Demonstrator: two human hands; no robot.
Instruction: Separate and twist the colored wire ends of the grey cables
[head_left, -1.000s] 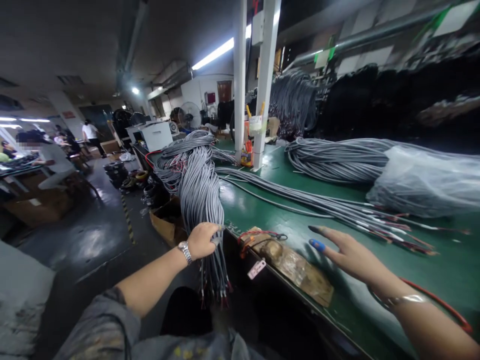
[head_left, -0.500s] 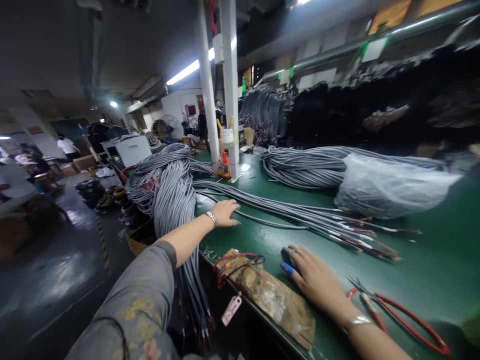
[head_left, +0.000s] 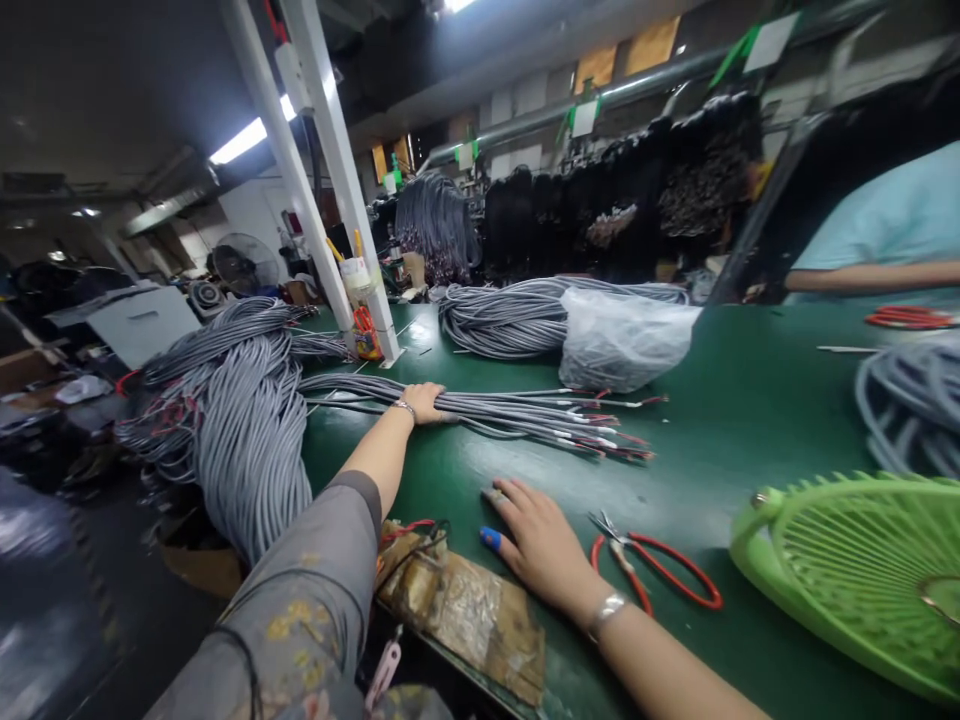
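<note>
Grey cables [head_left: 517, 412] lie along the green tabletop [head_left: 705, 430], the person's left hand [head_left: 424, 402] gripping them partway along with fingers curled over, while the right hand [head_left: 544, 545], fingers loosely spread and holding nothing, is positioned near the pliers [head_left: 619, 547].

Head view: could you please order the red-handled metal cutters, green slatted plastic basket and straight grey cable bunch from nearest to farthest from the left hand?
1. Straight grey cable bunch: at the left hand.
2. Red-handled metal cutters: to its right.
3. Green slatted plastic basket: far right.
</note>
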